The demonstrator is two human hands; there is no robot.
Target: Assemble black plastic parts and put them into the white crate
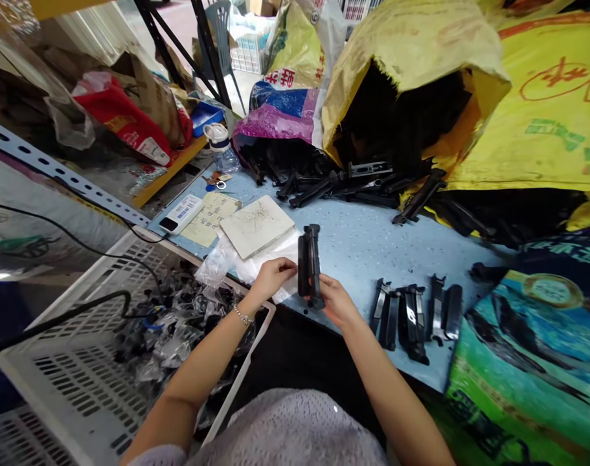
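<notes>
Near the middle of the blue table [363, 239], my right hand [337, 301] grips a black plastic part [310, 265] by its lower right side. The part stands roughly lengthwise away from me. My left hand [274, 278] is just left of it, fingers curled with thumb and fingertips together; what they hold, if anything, is too small to make out. Several similar black parts [414, 320] lie in a group at the right front of the table. A pale notebook [258, 225] rests on clear plastic left of my hands.
Open yellow sacks [416, 39] spill black parts along the table's back. A white crate [85, 362] of bagged items is at the left. A bottle [221, 152], phone [182, 213] and keys stand or lie back left; a green-blue sack [532, 362] is at right.
</notes>
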